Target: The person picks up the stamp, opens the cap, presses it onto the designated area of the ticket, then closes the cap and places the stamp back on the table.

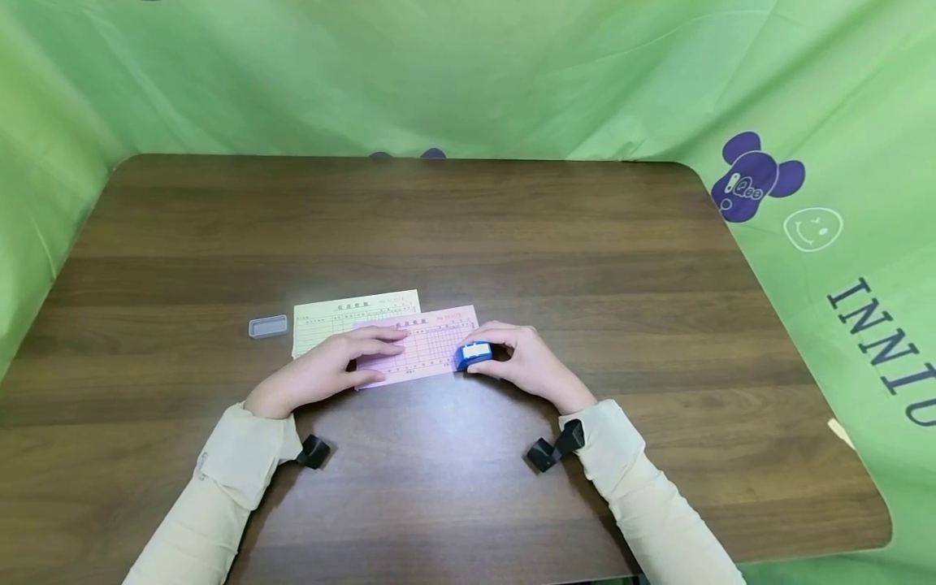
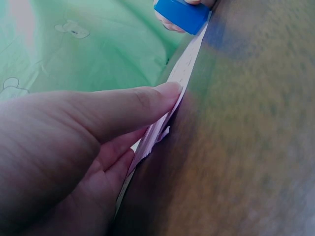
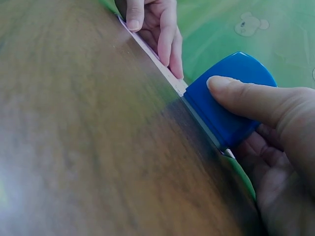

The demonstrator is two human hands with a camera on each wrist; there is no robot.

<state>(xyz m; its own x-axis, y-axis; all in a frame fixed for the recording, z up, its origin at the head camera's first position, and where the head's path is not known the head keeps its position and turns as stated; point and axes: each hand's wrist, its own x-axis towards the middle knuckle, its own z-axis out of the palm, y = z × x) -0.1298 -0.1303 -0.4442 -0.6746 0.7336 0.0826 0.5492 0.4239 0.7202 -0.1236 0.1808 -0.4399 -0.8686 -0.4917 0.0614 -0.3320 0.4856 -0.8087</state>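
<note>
A blue self-inking stamp (image 1: pixel 474 354) is at the right end of a printed pink form (image 1: pixel 427 345). My right hand (image 1: pixel 528 361) grips the stamp by its sides, thumb nearer me and fingers on the far side. In the right wrist view the stamp (image 3: pixel 229 101) stands upright, its base right at the paper. My left hand (image 1: pixel 332 370) rests on the left part of the pink form, fingers stretched out over it. Seen from the left wrist, the pink sheets (image 2: pixel 156 129) form a thin stack, with the thumb on top. A pale green form (image 1: pixel 313 325) lies partly under the pink one.
A small clear plastic cap (image 1: pixel 267 327) lies left of the forms on the brown wooden table (image 1: pixel 453 227). Green printed cloth (image 1: pixel 468 81) hangs behind the table and at its sides. Black wrist cameras sit on both sleeves.
</note>
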